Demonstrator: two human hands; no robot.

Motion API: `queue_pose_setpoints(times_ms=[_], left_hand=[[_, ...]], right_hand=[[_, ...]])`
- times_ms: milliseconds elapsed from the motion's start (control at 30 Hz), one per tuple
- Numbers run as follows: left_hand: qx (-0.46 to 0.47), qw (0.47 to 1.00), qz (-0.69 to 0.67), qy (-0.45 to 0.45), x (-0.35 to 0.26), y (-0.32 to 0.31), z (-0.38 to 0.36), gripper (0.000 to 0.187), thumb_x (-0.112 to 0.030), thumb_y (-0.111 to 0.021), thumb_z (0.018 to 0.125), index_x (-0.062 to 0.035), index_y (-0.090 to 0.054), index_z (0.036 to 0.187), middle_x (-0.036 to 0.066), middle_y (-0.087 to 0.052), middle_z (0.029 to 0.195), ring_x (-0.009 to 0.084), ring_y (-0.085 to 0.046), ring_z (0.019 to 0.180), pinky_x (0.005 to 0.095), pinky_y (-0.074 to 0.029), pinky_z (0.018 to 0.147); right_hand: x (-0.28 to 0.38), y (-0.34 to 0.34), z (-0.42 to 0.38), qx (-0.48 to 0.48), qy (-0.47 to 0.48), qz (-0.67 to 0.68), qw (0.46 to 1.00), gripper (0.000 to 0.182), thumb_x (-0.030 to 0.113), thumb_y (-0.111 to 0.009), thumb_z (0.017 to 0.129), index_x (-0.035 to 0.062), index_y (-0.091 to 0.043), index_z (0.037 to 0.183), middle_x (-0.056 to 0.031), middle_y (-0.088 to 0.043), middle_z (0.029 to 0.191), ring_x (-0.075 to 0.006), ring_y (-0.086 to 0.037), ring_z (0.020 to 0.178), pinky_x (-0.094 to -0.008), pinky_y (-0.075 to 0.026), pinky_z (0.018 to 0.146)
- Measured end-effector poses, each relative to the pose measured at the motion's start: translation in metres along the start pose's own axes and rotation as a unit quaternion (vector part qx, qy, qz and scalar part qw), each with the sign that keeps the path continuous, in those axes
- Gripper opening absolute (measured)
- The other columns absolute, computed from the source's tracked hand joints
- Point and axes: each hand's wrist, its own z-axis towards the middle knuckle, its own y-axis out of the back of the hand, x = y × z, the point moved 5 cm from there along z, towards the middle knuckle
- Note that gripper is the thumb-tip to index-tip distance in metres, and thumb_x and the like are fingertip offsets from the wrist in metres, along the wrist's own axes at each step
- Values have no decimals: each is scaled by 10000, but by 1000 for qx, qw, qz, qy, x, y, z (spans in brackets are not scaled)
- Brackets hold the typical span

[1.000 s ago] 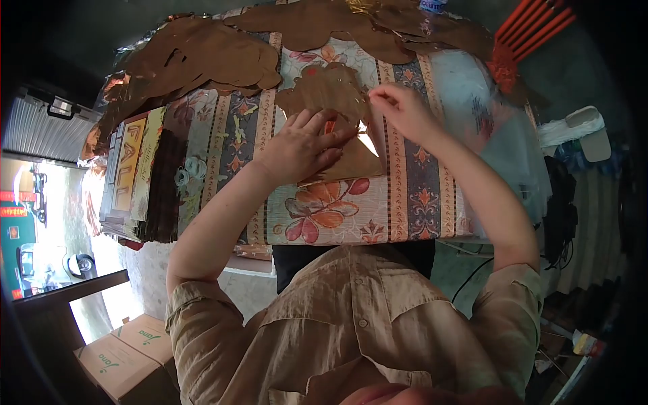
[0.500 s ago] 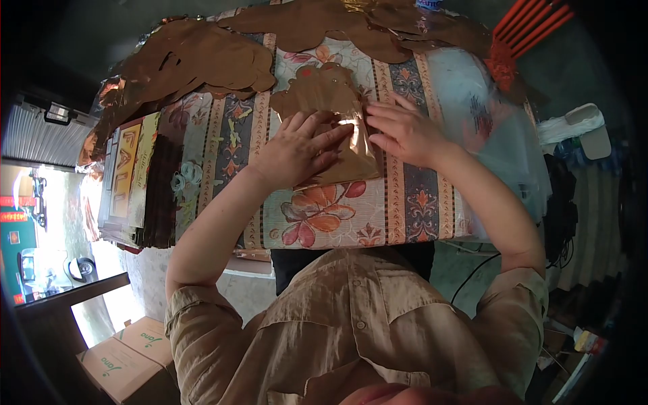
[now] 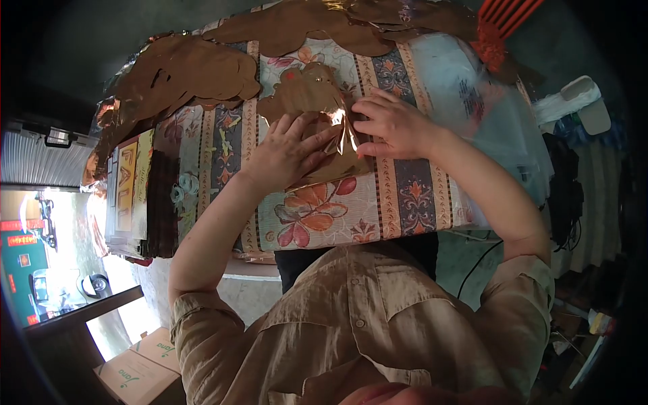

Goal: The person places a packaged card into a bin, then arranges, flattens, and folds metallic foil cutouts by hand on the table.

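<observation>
A brown sheet with a scalloped top edge (image 3: 295,99) lies on the table in front of me, partly under a shiny, creased clear film (image 3: 337,120). My left hand (image 3: 287,148) rests flat on its left half, fingers spread and pointing up and right. At the right edge my right hand (image 3: 397,128) has bent fingers and thumb closed around the film's edge. Bright creases in the film run towards those fingertips. The exact pinch is partly hidden. Below the hands the sheet's lower edge (image 3: 337,169) shows.
Large brown cut-out sheets (image 3: 182,71) cover the table's far side. A stack of printed packs (image 3: 131,189) stands at left. Clear plastic bags (image 3: 466,101) lie at right, near an orange slatted thing (image 3: 506,23). The cloth (image 3: 320,216) is patterned. A cardboard box (image 3: 145,368) sits on the floor.
The view has shifted slightly. The film by my right hand shows sharper, raised creases, and my right fingertips have drawn closer together at the edge. My left hand stays flat on the sheet.
</observation>
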Motion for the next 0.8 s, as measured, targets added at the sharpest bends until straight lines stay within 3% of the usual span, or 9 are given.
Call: queue_pose_setpoints(times_ms=[200, 600, 800], left_hand=[[-15, 1000, 19, -9, 1, -2, 1, 492, -316, -539, 919, -295, -431, 1398, 92, -410, 1368, 313, -425, 1192, 440, -381, 1014], [7, 1000, 14, 6, -2, 1, 1, 545, -258, -558, 901, -270, -396, 1421, 77, -405, 1342, 309, -422, 1173, 419, -369, 1032], [21, 1000, 3, 19, -3, 1, 1, 541, -255, -547, 912, -280, -384, 1428, 80, -401, 1339, 312, -412, 1185, 419, -365, 1040]], right_hand=[[-7, -7, -1, -52, -12, 92, 994, 345, 321, -649, 839, 22, -653, 1010, -164, -520, 1183, -347, -485, 1154, -487, -341, 1017], [-4, -6, -3, -37, -7, 60, 998, 394, 388, -617, 867, 61, -643, 1085, -157, -511, 1168, -342, -496, 1141, -506, -238, 1119], [-3, -7, 0, -17, 7, 27, 999, 401, 415, -595, 877, 53, -636, 1045, -151, -477, 1173, -345, -433, 1182, -473, -281, 1087]])
